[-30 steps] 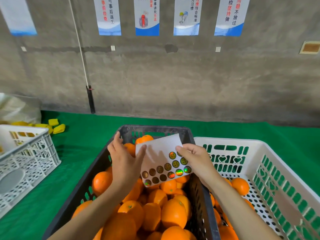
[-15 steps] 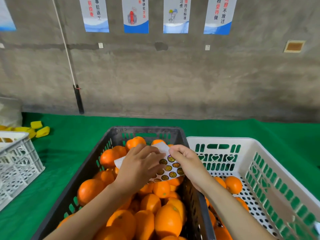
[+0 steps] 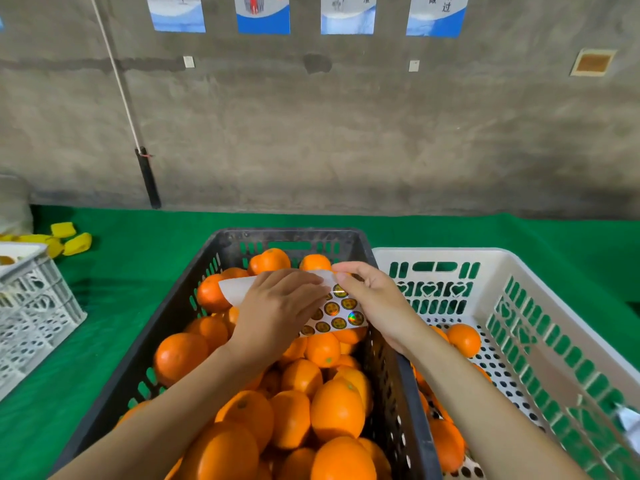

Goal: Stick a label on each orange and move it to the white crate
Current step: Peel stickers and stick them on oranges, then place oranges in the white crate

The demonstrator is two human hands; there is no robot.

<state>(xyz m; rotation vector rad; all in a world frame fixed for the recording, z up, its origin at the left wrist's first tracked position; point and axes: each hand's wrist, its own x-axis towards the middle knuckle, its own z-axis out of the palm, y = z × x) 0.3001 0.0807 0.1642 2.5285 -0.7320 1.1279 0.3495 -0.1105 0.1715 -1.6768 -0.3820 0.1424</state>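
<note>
Both hands meet over the far half of the black crate [image 3: 194,299], which is heaped with unlabelled-looking oranges [image 3: 336,408]; any stickers on them are too small to make out. Between the hands is the label sheet [image 3: 239,287], a white strip held roughly level above the fruit, with its bare end poking out to the left. Its right end carries rows of round gold labels [image 3: 331,308], one of which flashes rainbow colours. The left hand [image 3: 277,315] lies on top of the sheet with its fingers curled down over it and the fingertips on the label rows. The thumb is hidden, so whether it has caught a single label cannot be told. The right hand [image 3: 375,303] grips the sheet's far right edge, pinching it between thumb and forefinger while the other fingers fold loosely behind. The white crate [image 3: 450,252] stands just beside the black one on the right, their walls touching. It holds only a few oranges, one [image 3: 464,339] sitting clear on its perforated floor and others close against the black crate's wall. Both crates rest on a green mat [image 3: 114,271] that runs back to a grey concrete wall [image 3: 346,133]. A second white crate [image 3: 31,306] sits at the left edge of the mat, with some yellow pieces [image 3: 74,241] behind it.
</note>
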